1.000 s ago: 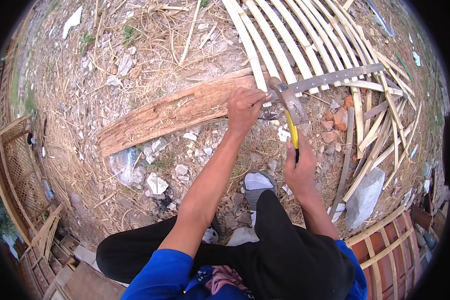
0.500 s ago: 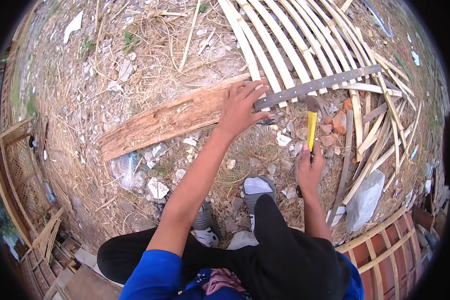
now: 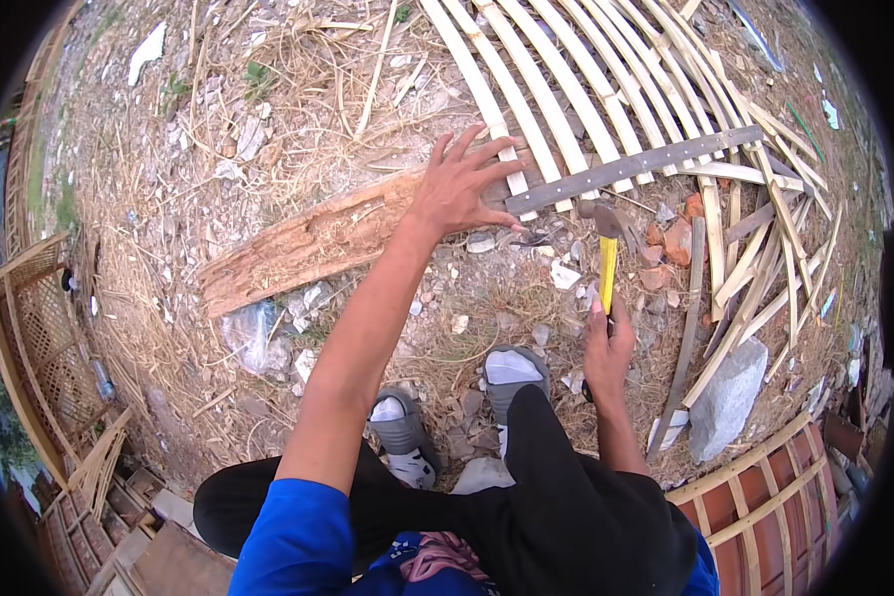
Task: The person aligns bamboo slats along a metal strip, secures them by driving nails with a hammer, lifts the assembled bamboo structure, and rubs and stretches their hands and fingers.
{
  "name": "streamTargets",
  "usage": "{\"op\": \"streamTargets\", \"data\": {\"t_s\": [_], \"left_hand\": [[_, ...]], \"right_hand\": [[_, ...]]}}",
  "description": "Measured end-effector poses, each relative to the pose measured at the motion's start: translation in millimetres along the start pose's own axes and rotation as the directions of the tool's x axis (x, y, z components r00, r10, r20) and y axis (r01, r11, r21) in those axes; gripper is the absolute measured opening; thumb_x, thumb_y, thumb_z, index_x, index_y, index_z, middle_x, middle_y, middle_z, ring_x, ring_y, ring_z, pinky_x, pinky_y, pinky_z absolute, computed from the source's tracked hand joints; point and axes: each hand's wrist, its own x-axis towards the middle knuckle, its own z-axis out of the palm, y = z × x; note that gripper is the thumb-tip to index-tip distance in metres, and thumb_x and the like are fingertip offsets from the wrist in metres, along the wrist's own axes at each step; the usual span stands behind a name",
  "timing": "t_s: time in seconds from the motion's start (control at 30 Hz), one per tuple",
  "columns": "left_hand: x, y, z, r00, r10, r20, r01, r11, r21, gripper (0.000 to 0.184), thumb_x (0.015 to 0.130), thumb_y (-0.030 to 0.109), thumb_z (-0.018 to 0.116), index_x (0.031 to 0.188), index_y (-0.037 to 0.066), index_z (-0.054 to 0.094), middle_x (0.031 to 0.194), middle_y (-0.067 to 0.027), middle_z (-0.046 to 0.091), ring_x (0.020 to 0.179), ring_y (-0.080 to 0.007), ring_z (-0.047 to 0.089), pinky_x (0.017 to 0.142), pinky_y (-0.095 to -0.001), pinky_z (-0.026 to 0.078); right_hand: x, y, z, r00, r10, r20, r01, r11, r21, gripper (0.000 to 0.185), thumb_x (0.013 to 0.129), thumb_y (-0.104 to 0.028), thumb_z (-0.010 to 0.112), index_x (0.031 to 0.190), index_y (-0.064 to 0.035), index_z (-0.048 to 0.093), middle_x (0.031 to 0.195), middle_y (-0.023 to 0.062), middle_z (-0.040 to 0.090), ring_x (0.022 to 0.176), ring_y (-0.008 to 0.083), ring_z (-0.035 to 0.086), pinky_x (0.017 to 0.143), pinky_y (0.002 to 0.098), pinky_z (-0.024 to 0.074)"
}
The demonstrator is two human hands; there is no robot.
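Observation:
My left hand (image 3: pixel 459 191) has its fingers spread over the lower end of the leftmost pale wooden strip (image 3: pixel 487 104), and its fingertips appear to rest on it. Just right of the thumb starts a dark flat bar (image 3: pixel 631 170) with a row of small dots, lying across the lower ends of several strips. In my right hand (image 3: pixel 608 343) is a hammer (image 3: pixel 607 260) with a yellow handle and a worn metal head. The hammer's head is up, close below the bar and apart from my left hand. Part of the handle is hidden by my fingers.
A weathered plank (image 3: pixel 308 238) lies on the ground to the left, reaching under my left hand. Brick pieces (image 3: pixel 677 241), a grey stone block (image 3: pixel 728 397) and loose strips (image 3: pixel 765 268) are at right. Lattice panels (image 3: pixel 55 348) stand at left.
My left hand has moved a little left, its fingers now further up the leftmost strip. The hammer in my right hand has shifted slightly left and down.

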Motion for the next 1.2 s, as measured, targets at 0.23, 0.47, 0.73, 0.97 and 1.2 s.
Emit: {"op": "streamTargets", "data": {"t_s": [0.23,0.47,0.73,0.97,1.2], "left_hand": [[-3.4,3.1,1.6,1.0,-0.024,-0.016,0.023,0.997,-0.071,0.088,0.057,0.076,0.07,0.133,0.032,0.056,0.148,0.0029,0.041,0.142,-0.0271,0.029,0.116,-0.0557,0.022],[-7.5,8.6,2.4,0.996,-0.082,-0.024,0.08,0.994,-0.076,0.082,0.065,0.072,0.071,0.134,0.03,0.056,0.147,-0.0055,0.04,0.139,-0.027,0.035,0.116,-0.0565,0.021],[-12.2,19.2,9.2,0.985,-0.112,-0.131,0.109,0.994,-0.031,0.077,0.07,0.073,0.066,0.134,0.032,0.054,0.144,-0.0081,0.042,0.139,-0.0276,0.036,0.116,-0.0562,0.019],[-13.3,19.1,9.0,0.986,-0.12,-0.115,0.114,0.992,-0.051,0.077,0.07,0.074,0.066,0.135,0.034,0.054,0.145,-0.0062,0.042,0.141,-0.0268,0.034,0.116,-0.056,0.019],[-13.3,24.5,10.9,0.979,-0.163,-0.12,0.16,0.987,-0.029,0.082,0.067,0.076,0.066,0.136,0.032,0.055,0.151,-0.0031,0.037,0.141,-0.0267,0.034,0.116,-0.0582,0.016]], "right_hand": [[1.5,-11.3,3.3,0.998,0.046,0.04,-0.048,0.998,0.043,0.028,0.101,-0.017,0.051,0.12,0.0028,0.057,0.068,0.0006,0.049,0.059,0.0071,0.043,0.053,0.0266,0.0366],[38.3,5.5,3.6,0.998,0.034,-0.055,-0.025,0.988,0.155,0.026,0.103,-0.024,0.052,0.115,-0.0015,0.055,0.074,-0.0043,0.046,0.055,0.0014,0.038,0.046,0.018,0.0307],[49.3,-5.8,-2.2,0.995,0.013,-0.098,-0.003,0.995,0.104,0.025,0.103,-0.022,0.051,0.117,-0.0021,0.054,0.073,-0.0043,0.045,0.055,0.0017,0.038,0.045,0.0181,0.0301],[37.8,-8.7,-0.9,0.999,0.028,-0.043,-0.021,0.99,0.14,0.026,0.102,-0.018,0.051,0.119,0.0008,0.056,0.072,-0.0027,0.046,0.057,0.0038,0.041,0.049,0.0217,0.0337],[28.0,-33.0,-9.8,0.968,-0.246,0.057,0.252,0.953,-0.167,0.031,0.099,-0.015,0.054,0.123,0.0033,0.057,0.078,0.0057,0.055,0.065,0.0112,0.049,0.059,0.0277,0.0408]]}}
